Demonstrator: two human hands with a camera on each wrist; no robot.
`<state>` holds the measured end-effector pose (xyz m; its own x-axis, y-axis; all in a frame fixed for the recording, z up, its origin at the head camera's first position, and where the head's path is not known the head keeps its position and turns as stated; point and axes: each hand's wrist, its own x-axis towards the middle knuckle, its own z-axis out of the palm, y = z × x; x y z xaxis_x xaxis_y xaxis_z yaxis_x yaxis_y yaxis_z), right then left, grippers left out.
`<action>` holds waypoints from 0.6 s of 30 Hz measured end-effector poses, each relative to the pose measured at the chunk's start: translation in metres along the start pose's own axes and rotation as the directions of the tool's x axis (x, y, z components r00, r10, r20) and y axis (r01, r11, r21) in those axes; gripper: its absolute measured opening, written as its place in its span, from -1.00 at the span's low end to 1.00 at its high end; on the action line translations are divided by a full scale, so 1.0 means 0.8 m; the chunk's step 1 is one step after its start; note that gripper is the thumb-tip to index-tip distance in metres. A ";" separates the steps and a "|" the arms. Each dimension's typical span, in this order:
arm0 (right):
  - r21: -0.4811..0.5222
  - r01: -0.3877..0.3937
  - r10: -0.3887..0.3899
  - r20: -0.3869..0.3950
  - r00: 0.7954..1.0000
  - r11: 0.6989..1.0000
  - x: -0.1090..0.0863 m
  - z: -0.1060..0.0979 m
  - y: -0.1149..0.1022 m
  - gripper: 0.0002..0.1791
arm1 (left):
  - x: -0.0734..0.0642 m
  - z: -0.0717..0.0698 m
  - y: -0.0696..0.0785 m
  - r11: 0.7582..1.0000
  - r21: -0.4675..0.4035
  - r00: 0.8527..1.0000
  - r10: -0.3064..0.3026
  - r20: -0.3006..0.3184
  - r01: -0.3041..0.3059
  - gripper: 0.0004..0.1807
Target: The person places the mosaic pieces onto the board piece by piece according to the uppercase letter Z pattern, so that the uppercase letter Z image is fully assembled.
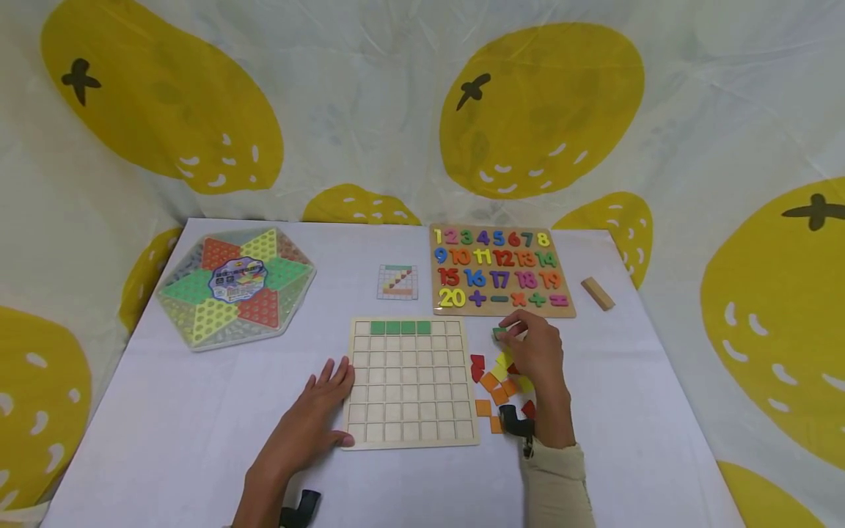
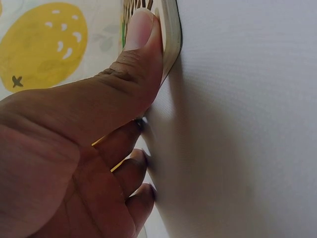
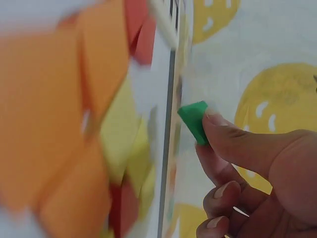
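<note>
The right hand (image 1: 536, 352) pinches a green tile (image 3: 194, 118) at two o'clock from the wooden grid board (image 1: 411, 377); the left hand (image 1: 313, 412), fingers extended, touches its nine-o'clock edge; a slack pinch could drop the tile near loose orange tiles (image 1: 499, 396), three o'clock.

Fruit-print cloth (image 1: 370, 110) hung around a white-covered table (image 1: 634, 411) suggests a curtained booth.

Four tiles (image 1: 409, 328) sit in the grid's (image 1: 411, 433) back row. Behind the grid lies the card (image 1: 397, 282); right of it, the number board (image 1: 507, 312), then the block (image 1: 597, 293); left, the game box (image 1: 238, 286). Loose tiles (image 1: 489, 381) lie right of the grid, beside the right hand (image 1: 536, 348); the left hand (image 1: 322, 405) is on the grid's left edge.
</note>
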<state>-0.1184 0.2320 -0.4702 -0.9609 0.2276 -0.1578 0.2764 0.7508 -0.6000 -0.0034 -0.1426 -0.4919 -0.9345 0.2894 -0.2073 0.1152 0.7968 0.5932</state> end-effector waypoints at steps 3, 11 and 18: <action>0.001 0.038 -0.038 0.021 0.999 0.999 0.001 0.012 -0.014 -0.89 | 0.000 0.000 0.000 1.000 0.003 1.000 0.000 0.000 0.000 0.26; 0.022 0.106 -0.107 0.095 0.990 0.994 0.007 0.044 -0.044 -0.89 | 0.001 0.003 -0.003 1.000 0.019 1.000 0.025 -0.015 -0.024 0.27; -0.002 0.140 -0.138 0.140 0.980 0.990 0.015 0.067 -0.064 -0.90 | 0.001 0.004 -0.005 0.999 0.026 0.999 0.032 -0.022 -0.031 0.27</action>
<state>-0.1448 0.1630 -0.4838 -0.9829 0.0323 -0.1815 0.1391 0.7764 -0.6147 -0.0034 -0.1434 -0.4969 -0.9374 0.3032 -0.1714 0.1531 0.8007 0.5792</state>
